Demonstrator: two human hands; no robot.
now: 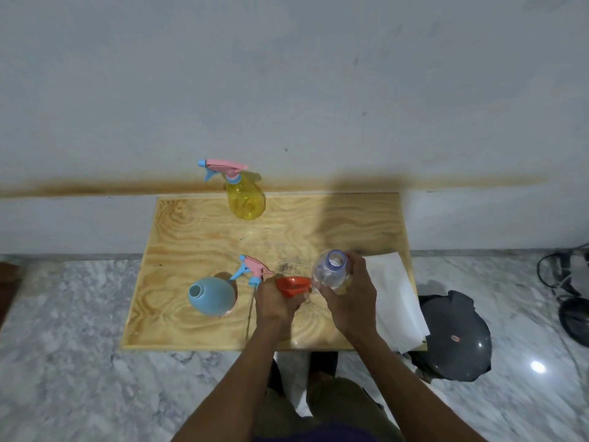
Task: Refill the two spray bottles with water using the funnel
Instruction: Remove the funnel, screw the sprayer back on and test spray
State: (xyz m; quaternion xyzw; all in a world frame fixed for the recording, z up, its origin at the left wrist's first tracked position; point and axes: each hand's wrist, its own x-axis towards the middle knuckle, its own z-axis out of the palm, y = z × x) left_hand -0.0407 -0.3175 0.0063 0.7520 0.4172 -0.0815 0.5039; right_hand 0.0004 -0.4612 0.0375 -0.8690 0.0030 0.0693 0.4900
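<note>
where the pale plywood tabletop [197, 237] shows bare, its grain runs in broad swirls, with a dark smudged patch near the middle. the left hand [277, 301] is closed around the spout end of a small red-orange plastic funnel [291, 284], whose round mouth tilts up toward the camera. the right hand [349, 295] is wrapped around a clear plastic water bottle [328, 274], uncapped, with a bluish neck ring; it leans to the left, just beside the funnel, and seems to touch its rim. little water is visible inside (contents hard to judge through the fingers).

a round, matte light-blue spray bottle body [210, 295] stands at the near left of the table with its neck open. its pink-and-blue trigger spray head [253, 271] lies on the wood between that body and the left hand, its thin dip tube trailing toward the near edge. a translucent yellow spray bottle [245, 199] stands upright at the far edge by the wall, its matching pink-and-blue trigger still fitted, nozzle pointing left.

a sheet of white paper [395, 291] lies on the table's right side, overhanging the edge. below it on the veined grey marble floor [79, 330] sits a glossy dark grey domed object [455, 333] with a small reddish sticker (not readable). no writing is legible anywhere.
</note>
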